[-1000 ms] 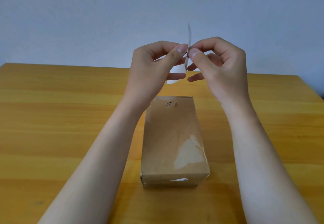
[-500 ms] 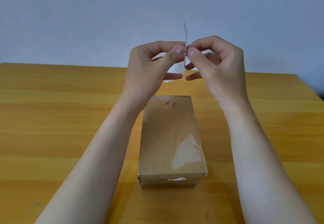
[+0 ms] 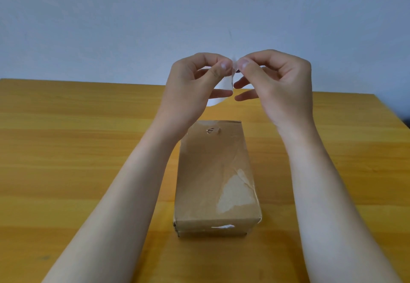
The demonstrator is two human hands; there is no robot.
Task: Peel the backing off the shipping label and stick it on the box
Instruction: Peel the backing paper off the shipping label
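Note:
A brown cardboard box (image 3: 213, 171) lies lengthwise on the wooden table (image 3: 77, 149), with a torn pale patch on its top near the front right. Above its far end I hold a small white shipping label (image 3: 221, 93) edge-on in the air. My left hand (image 3: 195, 87) and my right hand (image 3: 277, 85) both pinch the label's upper part between thumb and forefinger, thumbs almost touching. The label's lower corner hangs behind my left fingers. Its thin top edge is barely visible against the wall.
The table's far edge meets a plain grey-blue wall (image 3: 199, 16). The table's right corner (image 3: 377, 98) shows at the far right. My forearms run along both sides of the box.
Both hands have turned the label slightly, so its top edge now looks thinner and fainter. My right fingers have spread a little. The box has not moved.

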